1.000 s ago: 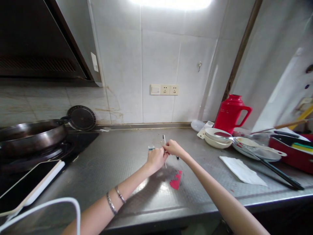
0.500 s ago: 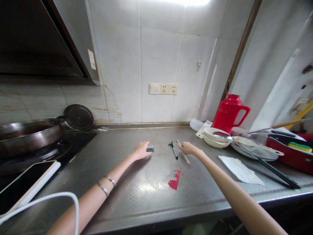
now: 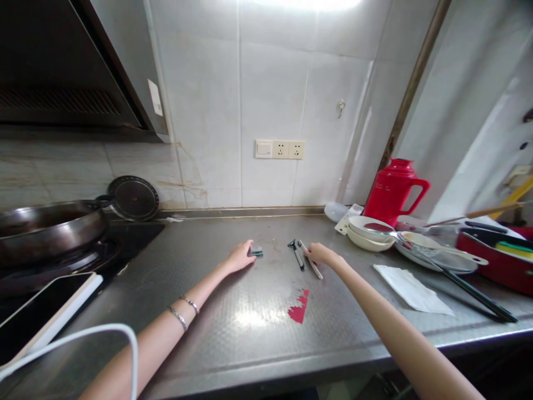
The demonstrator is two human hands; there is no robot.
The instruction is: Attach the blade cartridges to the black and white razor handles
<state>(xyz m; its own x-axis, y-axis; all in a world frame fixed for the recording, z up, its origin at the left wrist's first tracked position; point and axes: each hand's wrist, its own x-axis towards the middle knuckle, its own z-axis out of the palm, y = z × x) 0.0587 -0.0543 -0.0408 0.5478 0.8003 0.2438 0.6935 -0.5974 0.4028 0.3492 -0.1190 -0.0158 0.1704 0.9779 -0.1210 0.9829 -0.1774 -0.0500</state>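
On the metal counter (image 3: 233, 300), my left hand (image 3: 240, 256) has its fingers around the left end of a small clear and green case (image 3: 257, 251). My right hand (image 3: 317, 254) is closed on a thin whitish stick-like item (image 3: 315, 269), held low at the counter. Just left of that item lies a razor (image 3: 298, 256) with a dark head and a pale handle. Nearer the front edge is a torn red piece (image 3: 298, 308), lying flat.
A pan (image 3: 50, 230) and a phone (image 3: 45, 311) with a white cable are at the left. To the right stand stacked bowls (image 3: 368, 238), a red thermos (image 3: 390, 191), a white tissue (image 3: 412, 289), dark chopsticks or tongs (image 3: 474, 291) and a red pot (image 3: 487, 255).
The thin item in my right hand has turned slightly and lies a little closer to the razor. The view has shifted slightly. My left hand is nearly unchanged at the case.
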